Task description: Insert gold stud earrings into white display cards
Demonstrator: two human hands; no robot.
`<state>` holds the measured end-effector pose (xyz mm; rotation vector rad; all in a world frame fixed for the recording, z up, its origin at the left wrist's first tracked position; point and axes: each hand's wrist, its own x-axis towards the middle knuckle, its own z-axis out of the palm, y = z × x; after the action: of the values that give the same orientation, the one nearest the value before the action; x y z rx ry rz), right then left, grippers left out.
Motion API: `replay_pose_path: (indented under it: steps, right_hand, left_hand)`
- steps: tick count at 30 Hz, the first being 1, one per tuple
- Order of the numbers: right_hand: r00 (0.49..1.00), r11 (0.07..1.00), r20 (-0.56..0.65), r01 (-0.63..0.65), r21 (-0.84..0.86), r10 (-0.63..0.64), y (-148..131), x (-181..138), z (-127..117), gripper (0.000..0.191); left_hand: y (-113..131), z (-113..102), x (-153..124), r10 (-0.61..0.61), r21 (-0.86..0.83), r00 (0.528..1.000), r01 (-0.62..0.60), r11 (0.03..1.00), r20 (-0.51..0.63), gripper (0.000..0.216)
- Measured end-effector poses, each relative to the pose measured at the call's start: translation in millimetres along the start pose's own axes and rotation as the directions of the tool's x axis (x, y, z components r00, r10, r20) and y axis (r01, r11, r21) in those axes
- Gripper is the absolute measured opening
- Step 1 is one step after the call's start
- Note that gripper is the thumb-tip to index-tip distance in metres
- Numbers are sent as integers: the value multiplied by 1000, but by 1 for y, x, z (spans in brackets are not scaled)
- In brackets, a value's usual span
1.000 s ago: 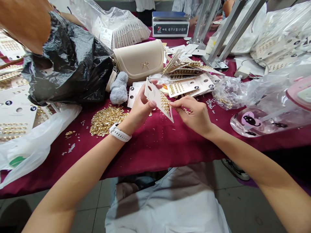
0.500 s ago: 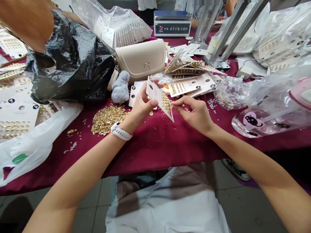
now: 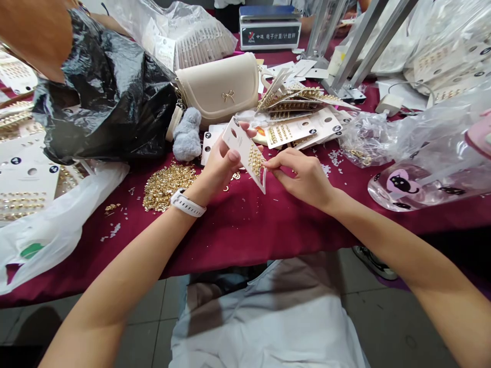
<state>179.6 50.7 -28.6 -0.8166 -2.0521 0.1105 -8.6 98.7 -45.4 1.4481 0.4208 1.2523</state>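
We hold a white card [image 3: 235, 139] tilted up in the air at the centre of our view, with gold studs [image 3: 255, 161] crowded on its lower part. Its upper part shows holes and no studs, so the card looks part filled, judging by how it looks now. The left hand [image 3: 218, 166] is closed on the card, thumb in front and fingers behind. The right hand [image 3: 303, 176] pinches thumb and forefinger nearly shut at the card's edge beside the studs; we cannot tell if they have hold of a stud.

At 9 o'clock, a loose heap of gold pieces [image 3: 169, 186] lies on the maroon tablecloth [image 3: 245, 232], and more cards [image 3: 303, 130] lie in a pile at 1 o'clock, just beyond the held card. A grey plush toy [image 3: 187, 135] and a cream handbag [image 3: 218, 89] sit at 11 o'clock. At 3 o'clock, a clear plastic bag [image 3: 364, 140] hems in the right hand's side. The table's near edge runs below both forearms at 6 o'clock.
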Motion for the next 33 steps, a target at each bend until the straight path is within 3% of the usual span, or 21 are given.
replay_pose_path:
  steps: [3,6,9,13,17,22,30,33]
  right_hand:
    - [983,974,53,-180,134,175,0,2,0,9]
    - [935,903,133,-352,246,328,0,4,1,4]
    - [956,938,134,-285,198,262,1,2,2,8]
    - [974,991,198,-124,52,112,4,-3,4,14]
    - [949,980,263,-192,53,171,7,-6,9,12]
    - [926,941,279,-302,151,252,7,-6,16,11]
    - [941,960,259,-254,113,219,7,-5,21,11]
    - [946,968,243,-239,79,214,9,-4,21,13]
  left_hand:
    - [2,-1,0,-63,-4,997,63,998,44,79]
    - [2,-4,2,-18,11,998,17,1000,67,77]
    - [0,-8,4,4,34,996,-7,999,92,76]
    - [2,-13,3,-117,157,979,92,983,164,84]
    - [8,-16,3,-182,259,957,121,958,226,87]
    - [7,-21,5,-203,267,934,123,956,295,87]
    - [18,-21,6,-252,278,896,153,948,365,88]
    - [21,-19,5,-313,366,856,160,917,410,94]
